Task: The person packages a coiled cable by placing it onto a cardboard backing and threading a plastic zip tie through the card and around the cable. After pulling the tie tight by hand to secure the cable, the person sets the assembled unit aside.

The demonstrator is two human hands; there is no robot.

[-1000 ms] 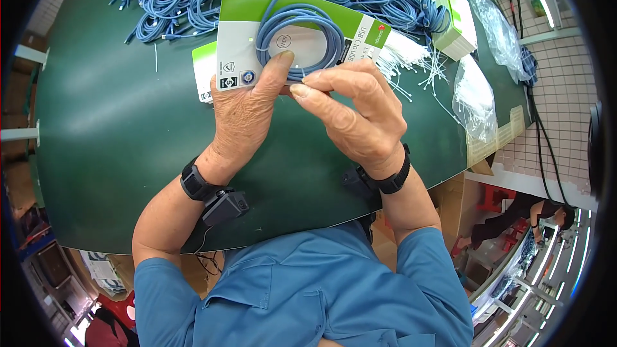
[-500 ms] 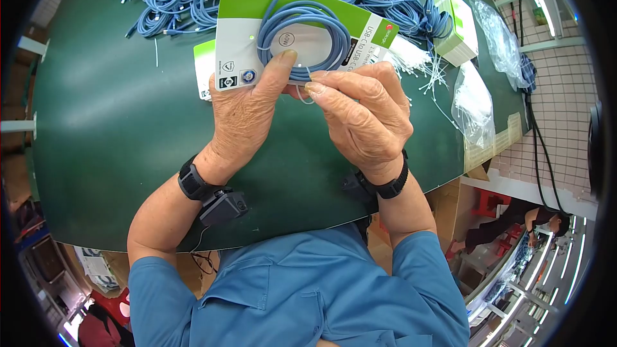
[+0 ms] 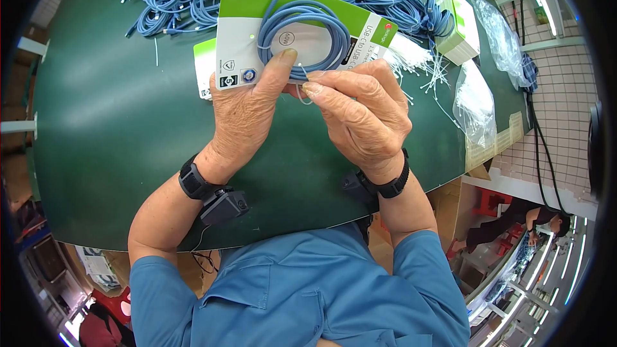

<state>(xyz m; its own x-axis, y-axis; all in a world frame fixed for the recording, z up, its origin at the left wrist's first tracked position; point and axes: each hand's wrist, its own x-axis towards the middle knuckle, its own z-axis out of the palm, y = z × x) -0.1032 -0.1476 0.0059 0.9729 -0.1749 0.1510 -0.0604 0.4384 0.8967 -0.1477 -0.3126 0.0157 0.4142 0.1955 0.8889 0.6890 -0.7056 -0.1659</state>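
My left hand (image 3: 243,112) grips the lower edge of a green and white packaging card (image 3: 236,32), its thumb pressing a coiled blue cable (image 3: 340,40) flat against the card's front. At the bottom of the coil, a thin white tie (image 3: 303,95) loops below the card's edge. My right hand (image 3: 367,112) pinches the end of this tie between thumb and forefinger; the other fingers are curled. What the left fingers touch behind the card is hidden. Another green and white card (image 3: 204,67) lies on the table, partly covered by the held one.
Many coiled blue cables (image 3: 186,0) are heaped along the far side of the green table (image 3: 116,154). A stack of cards (image 3: 459,32) stands at the right, near loose white ties (image 3: 408,54) and a clear bag of ties (image 3: 474,106). Another person (image 3: 514,222) is at the far right.
Almost nothing differs. My right hand has shifted very slightly left, still pinching the tie, while my left hand keeps its hold on the card and cable.
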